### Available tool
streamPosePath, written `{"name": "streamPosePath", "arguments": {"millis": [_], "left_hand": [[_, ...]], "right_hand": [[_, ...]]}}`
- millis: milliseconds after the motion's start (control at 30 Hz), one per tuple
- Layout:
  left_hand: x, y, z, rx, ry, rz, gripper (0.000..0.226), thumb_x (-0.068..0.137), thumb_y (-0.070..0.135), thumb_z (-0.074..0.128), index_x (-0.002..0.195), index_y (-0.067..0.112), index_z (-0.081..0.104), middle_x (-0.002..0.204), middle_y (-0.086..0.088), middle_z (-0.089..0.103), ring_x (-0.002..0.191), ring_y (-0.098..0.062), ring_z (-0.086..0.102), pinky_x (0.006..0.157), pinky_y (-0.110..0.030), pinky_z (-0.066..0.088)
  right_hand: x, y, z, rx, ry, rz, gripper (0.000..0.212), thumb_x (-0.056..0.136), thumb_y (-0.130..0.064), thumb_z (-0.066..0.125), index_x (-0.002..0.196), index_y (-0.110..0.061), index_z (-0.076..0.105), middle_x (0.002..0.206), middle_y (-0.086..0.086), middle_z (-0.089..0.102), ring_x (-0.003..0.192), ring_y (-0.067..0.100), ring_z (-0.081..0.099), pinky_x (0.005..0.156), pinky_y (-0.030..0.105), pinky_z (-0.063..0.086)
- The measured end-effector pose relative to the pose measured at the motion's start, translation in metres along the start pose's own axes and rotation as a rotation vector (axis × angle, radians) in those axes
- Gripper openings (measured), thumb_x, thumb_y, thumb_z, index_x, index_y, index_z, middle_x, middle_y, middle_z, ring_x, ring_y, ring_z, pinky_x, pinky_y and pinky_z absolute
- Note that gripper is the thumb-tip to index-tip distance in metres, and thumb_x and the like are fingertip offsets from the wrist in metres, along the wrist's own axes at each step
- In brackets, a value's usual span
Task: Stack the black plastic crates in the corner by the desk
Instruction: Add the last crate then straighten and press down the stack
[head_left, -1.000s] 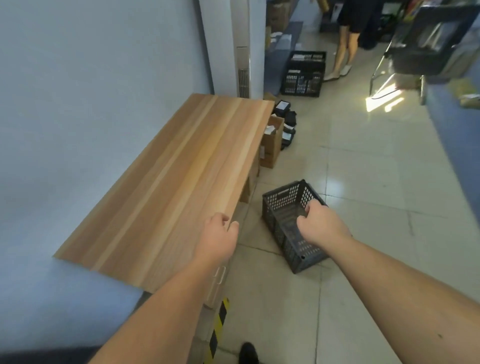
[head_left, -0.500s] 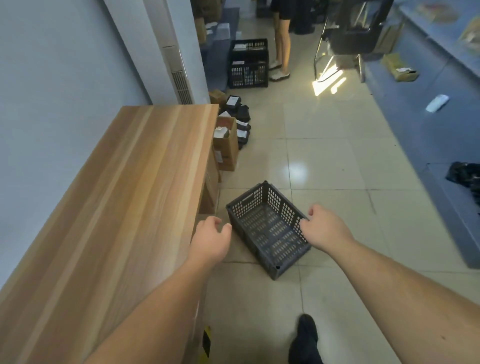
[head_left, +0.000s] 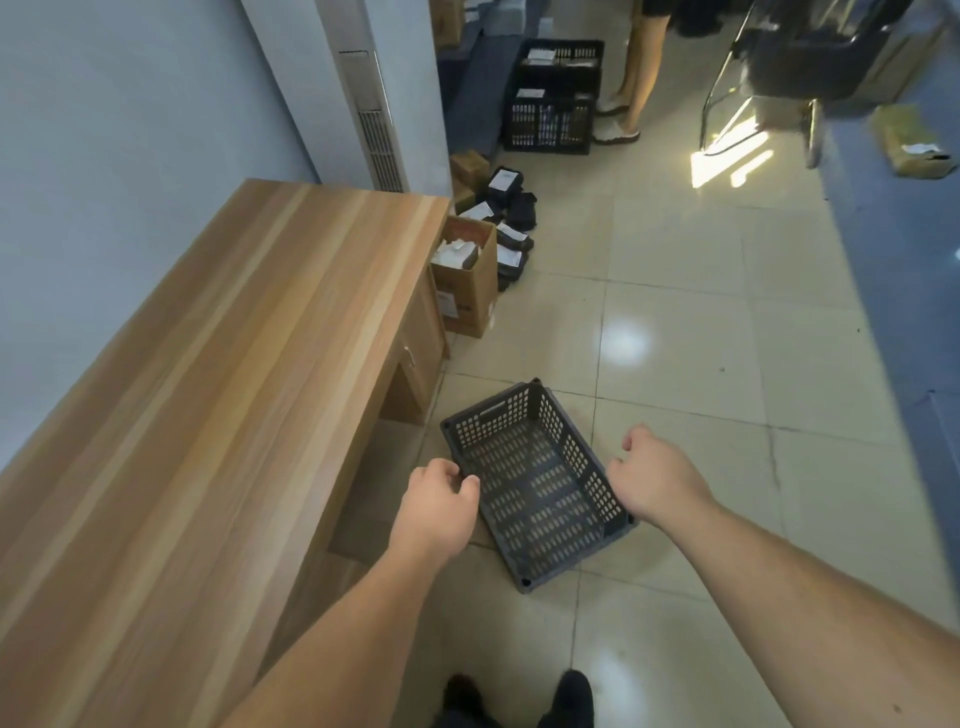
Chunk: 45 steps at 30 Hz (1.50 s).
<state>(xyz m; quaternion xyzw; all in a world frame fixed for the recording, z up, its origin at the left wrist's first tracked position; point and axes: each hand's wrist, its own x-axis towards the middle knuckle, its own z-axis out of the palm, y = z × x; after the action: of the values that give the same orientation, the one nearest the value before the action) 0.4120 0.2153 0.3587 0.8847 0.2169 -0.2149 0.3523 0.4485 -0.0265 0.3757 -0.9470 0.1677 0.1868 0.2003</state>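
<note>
While the wooden bench (head_left: 218, 415) is standing along the wall, the empty black crate (head_left: 537, 483) is lying on the tiled floor (head_left: 675, 322) just beside it. Being perforated plastic, it is being judged light and stiff, best gripped by both long rims. The left hand (head_left: 436, 512) is being curled at one rim, the right hand (head_left: 657, 478) loosely curled, grasping nothing.

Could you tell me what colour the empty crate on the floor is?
The crate is dark grey to black with perforated walls, seen in the head view.

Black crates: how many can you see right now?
3. An empty crate on the floor between the hands; two loaded ones stacked far back, upper on lower. More may be hidden.
</note>
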Motion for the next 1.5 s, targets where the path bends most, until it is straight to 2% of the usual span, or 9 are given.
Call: {"name": "streamPosePath", "arguments": {"millis": [233,433,633,733,833,967,1133,1267,1500], "left_hand": [[0.065,0.004,0.019,-0.035,-0.049,-0.069,0.047,0.109,0.041,0.05,0.151,0.02,0.051,0.151,-0.003,0.051,0.122,-0.021,0.061,0.109,-0.038,0.049],[0.134,-0.007,0.035,-0.045,-0.124,-0.107,0.047,0.11,0.041,0.05,0.151,0.018,0.052,0.15,-0.004,0.052,0.108,-0.016,0.053,0.098,-0.032,0.044],[0.187,-0.024,0.059,-0.061,-0.155,-0.191,0.045,0.109,0.039,0.05,0.147,0.016,0.054,0.148,-0.006,0.053,0.104,-0.019,0.055,0.091,-0.033,0.043],[0.2,-0.039,0.079,-0.079,-0.167,-0.235,0.045,0.109,0.039,0.05,0.146,0.015,0.055,0.147,-0.007,0.053,0.107,-0.021,0.055,0.096,-0.034,0.044],[0.219,-0.058,0.111,-0.106,-0.17,-0.308,0.046,0.108,0.039,0.051,0.146,0.014,0.057,0.148,-0.008,0.054,0.122,-0.028,0.06,0.107,-0.039,0.047],[0.237,-0.081,0.159,-0.137,-0.176,-0.377,0.045,0.108,0.039,0.051,0.146,0.016,0.056,0.145,-0.006,0.056,0.108,-0.021,0.054,0.098,-0.034,0.045],[0.266,-0.108,0.219,-0.211,-0.148,-0.48,0.037,0.105,0.038,0.055,0.135,0.017,0.061,0.135,-0.008,0.062,0.117,-0.028,0.061,0.11,-0.04,0.048],[0.295,-0.127,0.262,-0.212,-0.136,-0.533,0.042,0.107,0.041,0.055,0.14,0.016,0.059,0.139,-0.008,0.06,0.125,-0.031,0.061,0.11,-0.04,0.045],[0.355,-0.167,0.318,-0.291,-0.084,-0.611,0.05,0.104,0.039,0.056,0.148,0.015,0.053,0.14,-0.01,0.061,0.127,-0.032,0.06,0.113,-0.044,0.047]], "right_hand": [[0.065,-0.017,0.019,-0.023,-0.085,0.0,0.032,0.098,-0.027,0.048,0.125,-0.011,0.054,0.094,0.006,0.052,0.083,0.028,0.05,0.07,0.033,0.042],[0.124,-0.037,0.042,-0.017,-0.136,0.036,0.032,0.097,-0.027,0.048,0.124,-0.011,0.055,0.098,0.007,0.055,0.084,0.027,0.05,0.07,0.032,0.041],[0.178,-0.034,0.073,-0.009,-0.217,0.061,0.037,0.097,-0.026,0.049,0.129,-0.009,0.054,0.12,0.016,0.066,0.099,0.032,0.059,0.076,0.032,0.04],[0.196,-0.021,0.092,-0.026,-0.252,0.076,0.029,0.098,-0.026,0.051,0.121,-0.01,0.055,0.102,0.011,0.06,0.092,0.031,0.056,0.074,0.031,0.039],[0.222,-0.004,0.118,-0.07,-0.281,0.081,0.018,0.098,-0.028,0.051,0.111,-0.015,0.05,0.095,0.006,0.053,0.086,0.028,0.05,0.073,0.032,0.04],[0.255,0.021,0.155,-0.098,-0.321,0.066,0.014,0.099,-0.028,0.05,0.106,-0.016,0.047,0.085,0.003,0.05,0.083,0.028,0.051,0.071,0.033,0.04],[0.3,0.052,0.207,-0.105,-0.369,0.032,0.018,0.1,-0.027,0.05,0.112,-0.013,0.049,0.095,0.006,0.054,0.085,0.028,0.051,0.072,0.032,0.04],[0.336,0.079,0.252,-0.108,-0.391,0.035,0.03,0.099,-0.025,0.051,0.124,-0.01,0.052,0.098,0.007,0.056,0.086,0.029,0.053,0.073,0.032,0.04],[0.402,0.121,0.329,-0.137,-0.386,0.037,0.037,0.097,-0.027,0.055,0.126,-0.004,0.051,0.111,0.016,0.06,0.093,0.033,0.057,0.08,0.034,0.046]]}}
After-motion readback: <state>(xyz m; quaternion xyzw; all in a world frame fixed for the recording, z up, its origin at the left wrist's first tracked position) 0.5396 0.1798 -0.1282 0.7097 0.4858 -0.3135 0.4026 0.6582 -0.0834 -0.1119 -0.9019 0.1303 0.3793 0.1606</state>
